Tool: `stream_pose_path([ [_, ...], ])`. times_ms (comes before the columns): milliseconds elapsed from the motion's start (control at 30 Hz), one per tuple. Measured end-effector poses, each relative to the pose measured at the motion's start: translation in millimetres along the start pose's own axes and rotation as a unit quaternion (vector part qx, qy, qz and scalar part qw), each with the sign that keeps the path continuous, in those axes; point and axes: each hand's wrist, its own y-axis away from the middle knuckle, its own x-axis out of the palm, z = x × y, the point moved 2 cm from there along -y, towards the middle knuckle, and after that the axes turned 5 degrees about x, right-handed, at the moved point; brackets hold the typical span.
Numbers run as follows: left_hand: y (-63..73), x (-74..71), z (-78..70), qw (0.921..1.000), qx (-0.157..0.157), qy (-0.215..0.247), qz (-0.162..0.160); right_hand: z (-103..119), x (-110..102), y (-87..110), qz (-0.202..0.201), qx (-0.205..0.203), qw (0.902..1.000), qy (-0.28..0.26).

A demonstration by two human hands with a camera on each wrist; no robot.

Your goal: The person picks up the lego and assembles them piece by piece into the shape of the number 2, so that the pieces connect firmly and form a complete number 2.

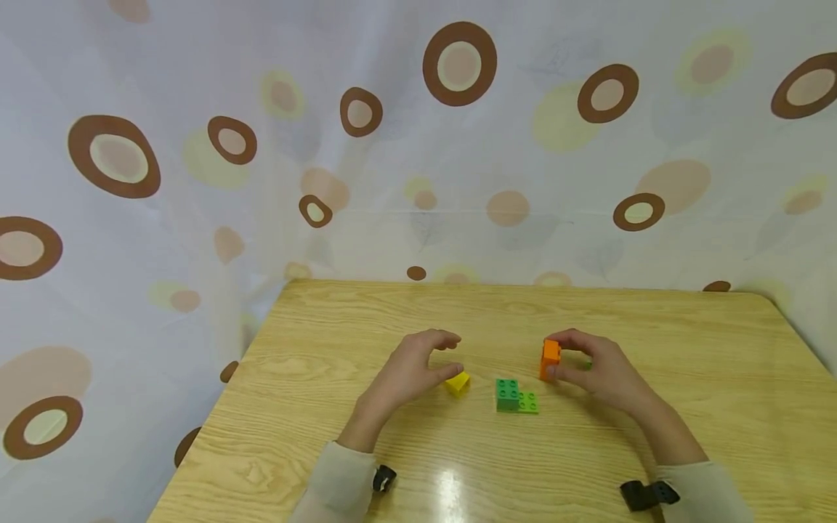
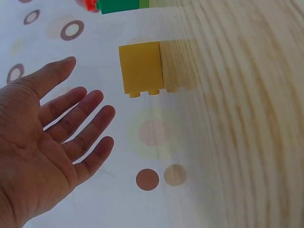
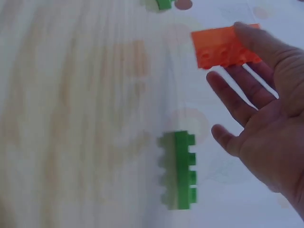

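My right hand [image 1: 604, 374] pinches an orange studded toy brick [image 1: 551, 356] between thumb and fingers. In the right wrist view the orange brick [image 3: 216, 45] is slightly above the tabletop, its studs turned toward the palm. My left hand [image 1: 415, 367] holds nothing; its thumb and fingers are spread beside a yellow brick [image 1: 459, 383]. The left wrist view shows a gap between those fingers and the yellow brick [image 2: 141, 66]. Between the hands sit a green brick [image 1: 507, 392] and a low light-green plate [image 1: 528, 402], against or partly under it; I cannot tell which.
A flat green studded piece [image 3: 183, 171] lies on the table near the right hand, mostly hidden by it in the head view. The wooden table [image 1: 497, 465] reaches back to a patterned curtain [image 1: 392, 240]. Black straps [image 1: 637, 495] sit near the cuffs.
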Motion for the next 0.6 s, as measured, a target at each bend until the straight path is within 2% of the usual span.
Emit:
stream_pose_path([
  [300, 0.8, 2.6, 1.7, 0.9999, 0.001, -0.011, 0.010, 29.4, -7.2, 2.3, 0.007, -0.016, 0.9994, 0.030],
  [600, -1.5, 6.8, 2.5, 0.9990, 0.021, -0.032, 0.021, 55.4, 4.2, 4.6, 0.034, -0.083, 0.9946, 0.052],
])
